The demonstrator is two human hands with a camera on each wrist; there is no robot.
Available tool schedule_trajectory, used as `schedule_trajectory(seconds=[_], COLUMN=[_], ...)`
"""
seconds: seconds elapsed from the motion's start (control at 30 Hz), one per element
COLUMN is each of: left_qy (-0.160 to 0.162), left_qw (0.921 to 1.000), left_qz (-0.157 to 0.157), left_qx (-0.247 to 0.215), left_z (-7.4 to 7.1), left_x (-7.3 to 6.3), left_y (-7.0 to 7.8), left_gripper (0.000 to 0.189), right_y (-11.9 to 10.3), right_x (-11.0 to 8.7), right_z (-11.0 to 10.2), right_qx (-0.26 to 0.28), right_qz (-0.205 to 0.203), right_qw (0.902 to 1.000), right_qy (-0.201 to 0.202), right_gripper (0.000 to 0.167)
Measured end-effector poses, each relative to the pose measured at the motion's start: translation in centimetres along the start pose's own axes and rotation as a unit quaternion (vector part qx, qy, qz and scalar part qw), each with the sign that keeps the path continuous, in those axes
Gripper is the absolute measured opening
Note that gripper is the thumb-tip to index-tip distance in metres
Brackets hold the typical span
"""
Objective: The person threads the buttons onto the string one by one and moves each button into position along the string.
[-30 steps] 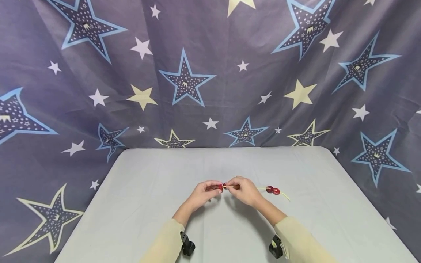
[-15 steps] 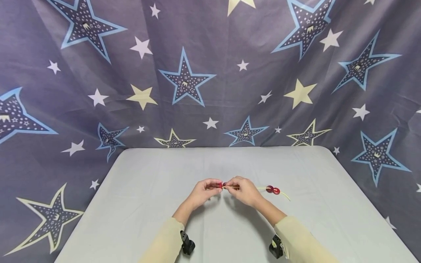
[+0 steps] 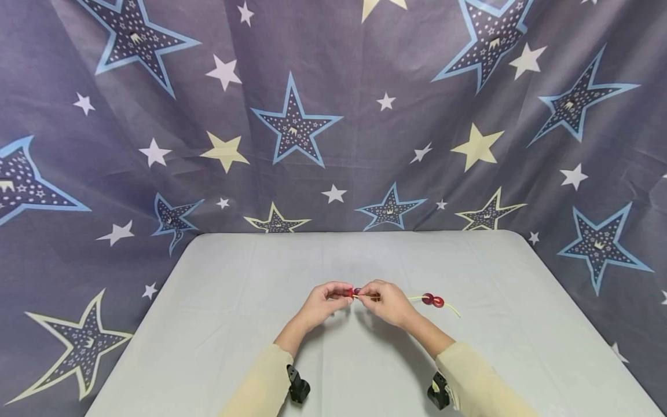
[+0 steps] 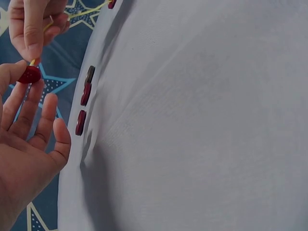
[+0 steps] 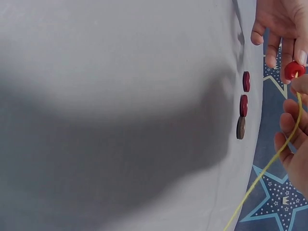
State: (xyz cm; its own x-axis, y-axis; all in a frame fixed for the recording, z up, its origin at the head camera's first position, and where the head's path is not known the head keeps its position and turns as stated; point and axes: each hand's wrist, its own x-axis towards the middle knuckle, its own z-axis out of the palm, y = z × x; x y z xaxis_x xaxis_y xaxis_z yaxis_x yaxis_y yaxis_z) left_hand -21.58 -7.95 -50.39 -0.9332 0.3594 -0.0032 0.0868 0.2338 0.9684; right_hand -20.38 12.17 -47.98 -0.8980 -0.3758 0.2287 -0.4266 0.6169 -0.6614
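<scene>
My left hand (image 3: 324,307) pinches a red button (image 4: 30,74) between thumb and fingertips; its other fingers are spread in the left wrist view. Just to the right, my right hand (image 3: 388,304) pinches a yellow string (image 5: 274,159) close to the button. The string meets the button's face in the right wrist view, though whether it passes through a hole I cannot tell. From the right hand the string runs out to two dark red buttons (image 3: 433,300) threaded on it, and a short tail extends beyond them.
Behind the hands, two dark red buttons (image 5: 244,106) and a brownish button (image 5: 241,128) stand in a row on the white tabletop (image 3: 250,347). A dark cloth (image 3: 333,104) patterned with stars hangs at the table's far side.
Both hands keep the same grip and almost the same place. The head view has shifted very slightly.
</scene>
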Motion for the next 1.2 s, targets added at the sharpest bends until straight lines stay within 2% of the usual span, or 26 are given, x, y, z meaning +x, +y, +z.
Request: schedule_trajectory(seconds=[0.13, 0.27, 0.33, 0.57, 0.73, 0.97, 1.2], left_qy=[-0.002, -0.008, -0.01, -0.007, -0.009, -0.019, -0.016], left_qw=[1.0, 0.999, 0.9987, 0.9999, 0.9999, 0.9998, 0.9999], left_qz=[0.009, 0.043, 0.049, -0.008, -0.01, -0.003, 0.0], left_qx=[-0.003, -0.003, -0.004, 0.0, -0.001, -0.006, -0.007], left_z=[-0.1, -0.1, -0.1, 0.1, 0.2, 0.1, 0.2], left_x=[-0.1, -0.3, -0.3, -0.1, -0.2, -1.4, -1.6], left_y=[0.1, 0.1, 0.1, 0.2, 0.8, 3.3, 3.5], left_gripper=[0.038, 0.041, 0.041, 0.036, 0.034, 0.034, 0.033], right_y=[0.0, -0.1, -0.1, -0.1, -0.2, -0.2, -0.2], right_x=[0.0, 0.1, 0.1, 0.1, 0.1, 0.1, 0.1], right_z=[0.0, 0.0, 0.0, -0.1, -0.1, -0.1, 0.0], right_qx=[-0.005, -0.007, -0.008, -0.013, -0.013, -0.01, -0.008], right_qz=[-0.005, -0.012, -0.013, -0.011, -0.012, -0.013, -0.017], right_qw=[1.0, 0.9999, 0.9999, 0.9999, 0.9998, 0.9998, 0.9998], right_qy=[0.002, 0.006, 0.006, 0.001, -0.002, -0.005, 0.002], right_gripper=[0.009, 0.009, 0.01, 0.01, 0.01, 0.01, 0.01])
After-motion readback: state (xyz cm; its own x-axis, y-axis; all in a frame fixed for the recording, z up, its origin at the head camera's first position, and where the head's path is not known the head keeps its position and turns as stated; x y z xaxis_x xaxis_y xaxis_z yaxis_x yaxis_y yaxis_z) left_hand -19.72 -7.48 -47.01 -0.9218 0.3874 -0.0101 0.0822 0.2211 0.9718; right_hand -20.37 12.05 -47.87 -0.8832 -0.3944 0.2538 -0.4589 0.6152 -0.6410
